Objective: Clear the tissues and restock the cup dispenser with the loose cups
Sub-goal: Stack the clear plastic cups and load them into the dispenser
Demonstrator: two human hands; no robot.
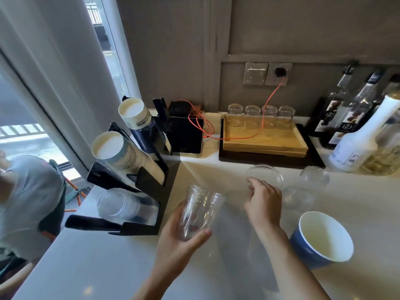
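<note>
My left hand (173, 241) grips a small stack of clear plastic cups (200, 210), held upright just right of the black cup dispenser (151, 182). The dispenser has three slanted tubes: two hold paper cups (110, 146), and the lowest holds clear cups (125, 206). My right hand (263, 201) closes its fingers on a clear plastic cup (265, 173) lying on the white counter (108, 263). Another clear cup (307, 187) lies on its side to the right. A blue paper cup (322, 239) stands at the front right. No tissues are visible.
A wooden tray (264, 137) with several glasses sits at the back on a black mat. A black device (186, 135) with an orange cable stands left of it. Syrup bottles (359, 135) crowd the right. Another person (28, 202) stands at the left.
</note>
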